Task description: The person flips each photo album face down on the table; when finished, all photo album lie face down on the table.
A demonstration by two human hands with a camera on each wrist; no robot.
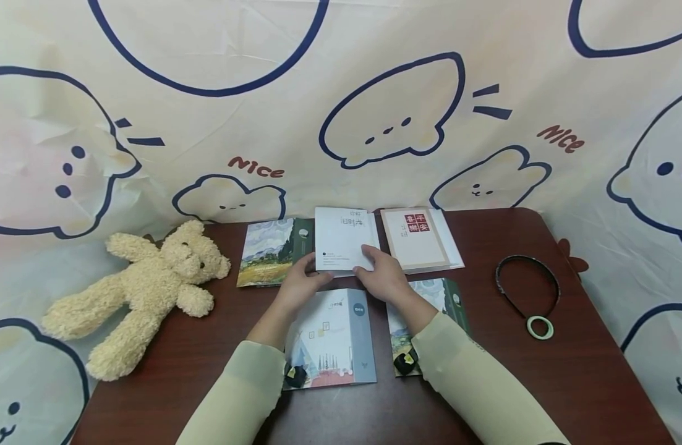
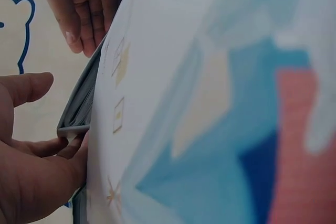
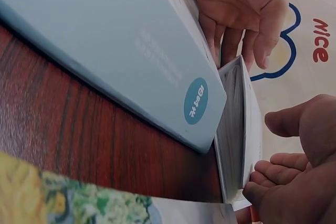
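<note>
A white book (image 1: 343, 238) lies at the back middle of the table, between both hands. My left hand (image 1: 298, 284) is at its lower left corner; in the left wrist view the fingers of this hand (image 2: 31, 182) touch the book's edge (image 2: 83, 98), thumb raised off it. The right hand (image 1: 386, 279) is at the book's lower right. Seen from the right wrist, its fingers (image 3: 278, 174) touch the side of the book (image 3: 253, 124), and the thumb stands clear of the cover. Just below lies a book with a blue-grey spine strip (image 1: 363, 337).
Left of the white book is a landscape-cover book (image 1: 265, 247); a cream book with red characters (image 1: 415, 238) lies to its right. Another landscape-cover book (image 1: 435, 293) is partly under the right forearm. A teddy bear (image 1: 151, 284) lies left, a cord with a green ring (image 1: 540, 327) right.
</note>
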